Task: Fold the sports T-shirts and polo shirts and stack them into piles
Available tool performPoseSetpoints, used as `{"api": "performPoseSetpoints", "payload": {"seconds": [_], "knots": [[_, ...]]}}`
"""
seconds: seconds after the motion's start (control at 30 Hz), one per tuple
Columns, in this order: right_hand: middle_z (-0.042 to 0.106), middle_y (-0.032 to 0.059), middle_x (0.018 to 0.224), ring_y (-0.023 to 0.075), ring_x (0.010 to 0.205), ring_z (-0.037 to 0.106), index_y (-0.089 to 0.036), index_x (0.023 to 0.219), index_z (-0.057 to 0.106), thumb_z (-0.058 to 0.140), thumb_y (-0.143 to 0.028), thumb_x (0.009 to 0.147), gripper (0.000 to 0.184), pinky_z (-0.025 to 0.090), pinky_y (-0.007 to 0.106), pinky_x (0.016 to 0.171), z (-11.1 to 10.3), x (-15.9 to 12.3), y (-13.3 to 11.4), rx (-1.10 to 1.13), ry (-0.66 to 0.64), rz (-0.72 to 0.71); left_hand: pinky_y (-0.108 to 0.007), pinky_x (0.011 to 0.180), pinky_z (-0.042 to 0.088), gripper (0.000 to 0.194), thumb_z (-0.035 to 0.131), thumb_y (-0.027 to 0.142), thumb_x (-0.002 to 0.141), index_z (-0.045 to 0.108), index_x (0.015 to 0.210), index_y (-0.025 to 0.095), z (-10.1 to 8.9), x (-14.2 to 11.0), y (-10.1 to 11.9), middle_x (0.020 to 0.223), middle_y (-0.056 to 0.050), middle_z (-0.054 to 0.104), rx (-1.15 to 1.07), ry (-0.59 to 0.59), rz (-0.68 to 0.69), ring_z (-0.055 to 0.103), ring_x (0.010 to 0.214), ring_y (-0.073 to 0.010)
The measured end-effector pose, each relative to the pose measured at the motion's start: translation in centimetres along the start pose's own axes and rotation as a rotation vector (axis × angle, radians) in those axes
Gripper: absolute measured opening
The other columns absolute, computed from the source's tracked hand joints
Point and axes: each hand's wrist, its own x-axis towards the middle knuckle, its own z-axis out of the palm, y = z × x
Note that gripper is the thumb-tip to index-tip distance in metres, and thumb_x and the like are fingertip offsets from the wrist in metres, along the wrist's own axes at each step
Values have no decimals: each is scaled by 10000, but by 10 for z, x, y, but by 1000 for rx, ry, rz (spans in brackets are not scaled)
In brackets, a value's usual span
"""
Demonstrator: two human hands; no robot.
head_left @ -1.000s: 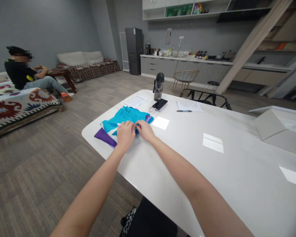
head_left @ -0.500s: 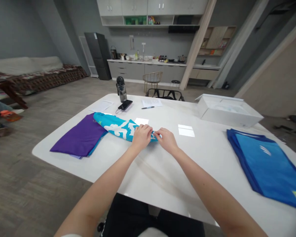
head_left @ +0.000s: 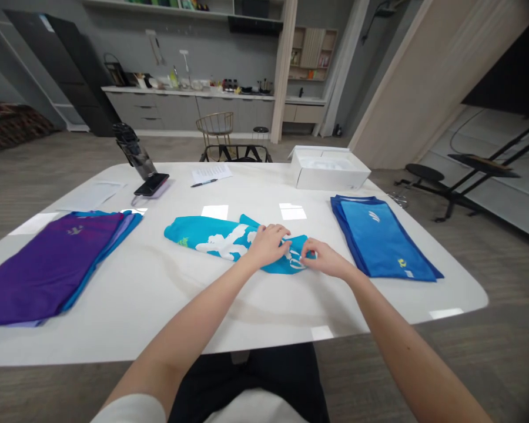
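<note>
A turquoise shirt (head_left: 194, 232) with bold white print lies folded into a long narrow bundle on the white table. Over its right half rests my left hand (head_left: 271, 244), fingers curved and thumb apart, touching the fabric. My right hand (head_left: 328, 258) pinches the shirt's right end between thumb and fingertips. Part of the print is covered by my left hand. To the left is a stack of folded clothes with a purple garment (head_left: 48, 264) on top. A folded blue garment (head_left: 379, 235) with a small white logo lies to the right of my right hand.
On the white table (head_left: 167, 311) stand a tilted-looking dark bottle (head_left: 136, 153), a phone (head_left: 152, 184) and an open white box (head_left: 328, 173). Papers (head_left: 211, 172) and a pen (head_left: 204, 183) lie toward the far edge. A black chair (head_left: 235, 154) stands behind the table.
The view has turned right. The turquoise shirt has moved right, away from the purple stack it overlapped. My hands are farther apart, and the left fingers have loosened from their grip.
</note>
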Motion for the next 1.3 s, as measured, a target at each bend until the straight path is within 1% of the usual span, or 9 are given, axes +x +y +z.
{"api": "performPoseSetpoints", "payload": {"seconds": [0.1, 0.27, 0.37, 0.47, 0.57, 0.83, 1.0, 1.13, 1.3], "knots": [[633, 9, 710, 155, 649, 539, -195, 724, 692, 626, -465, 875, 317, 399, 266, 608, 14, 7, 2, 76, -246, 85, -455, 1076, 338, 289, 505, 405, 1005, 686, 1156, 238, -1, -14, -31, 1240, -72, 673, 108, -139, 27, 577, 1193, -252], [682, 13, 819, 160, 740, 598, -195, 1003, 730, 610, -374, 931, 228, 410, 256, 693, 49, 52, -2, -24, -22, 90, -412, 995, 388, 362, 410, 428, 1046, 696, 1106, 215, -12, -40, -60, 1087, -91, 670, 199, -225, 61, 589, 1089, -248], [691, 43, 937, 184, 841, 627, -188, 1185, 693, 676, -374, 909, 333, 424, 261, 748, 70, 78, -9, -96, -52, 53, -464, 969, 411, 371, 535, 500, 975, 652, 1201, 231, -22, -57, -60, 1197, -138, 606, 348, -80, -176, 542, 1143, -324], [680, 26, 854, 182, 778, 620, -192, 1115, 690, 711, -386, 894, 295, 398, 253, 683, 88, 94, -23, -139, -143, 75, -445, 859, 471, 411, 563, 430, 959, 586, 1319, 233, -25, -72, -62, 1216, -175, 562, 401, -80, -463, 552, 1099, -349], [661, 7, 773, 171, 716, 597, -204, 960, 661, 697, -338, 900, 151, 346, 250, 625, 100, 102, -36, -187, -140, 99, -407, 858, 492, 353, 443, 275, 1007, 587, 1322, 211, -20, -71, -76, 1193, -173, 567, 332, -130, -479, 570, 1077, -313], [644, -6, 720, 188, 709, 604, -205, 1039, 611, 692, -254, 867, 196, 333, 249, 605, 95, 105, -36, -183, -19, 179, -392, 1154, 372, 395, 478, 65, 877, 691, 1193, 167, 1, -19, -102, 1359, -133, 607, -85, -1, -166, 520, 1294, -234], [665, -19, 720, 162, 652, 604, -176, 1062, 642, 722, -280, 821, 275, 427, 239, 608, 94, 87, -41, 182, -283, 52, -432, 1039, 436, 230, 546, 316, 946, 711, 1075, 219, -10, -35, -75, 1182, -100, 672, -17, 152, -298, 589, 1179, -275], [680, -6, 751, 147, 625, 588, -169, 1149, 697, 654, -298, 862, 317, 458, 238, 577, 89, 85, -43, 374, -491, 103, -344, 842, 489, 269, 538, 382, 973, 661, 1150, 222, -25, -54, -69, 1090, -90, 707, 11, -21, -313, 664, 997, -249], [712, 40, 886, 176, 782, 638, -178, 1191, 706, 663, -245, 886, 315, 461, 252, 696, 79, 94, -27, -31, -156, 212, -316, 759, 458, 167, 493, 241, 971, 655, 993, 209, -39, -68, -70, 968, -76, 723, -38, -117, -298, 678, 909, -238]]}}
